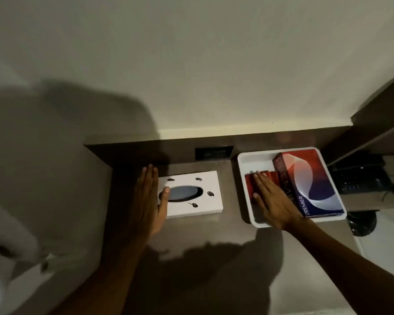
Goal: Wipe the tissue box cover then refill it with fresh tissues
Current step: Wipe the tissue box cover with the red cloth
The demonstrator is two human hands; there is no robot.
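A flat white tissue box cover (203,201) with a dark oval opening and small dark motifs lies on the brown desk. My left hand (148,198) rests flat against its left side, thumb on the oval's edge, fingers straight. To the right stands a white tray (243,160). Inside it lies a red and blue PREMIER tissue pack (314,185) and a folded red cloth (250,185). My right hand (271,201) lies flat on the red cloth, fingers spread, not gripping it.
A dark socket panel (214,152) sits in the desk's back ledge. A black telephone (359,178) and a dark round object (362,222) are at the right. A wooden shelf (378,123) juts out at upper right. White fabric (9,235) shows at the left.
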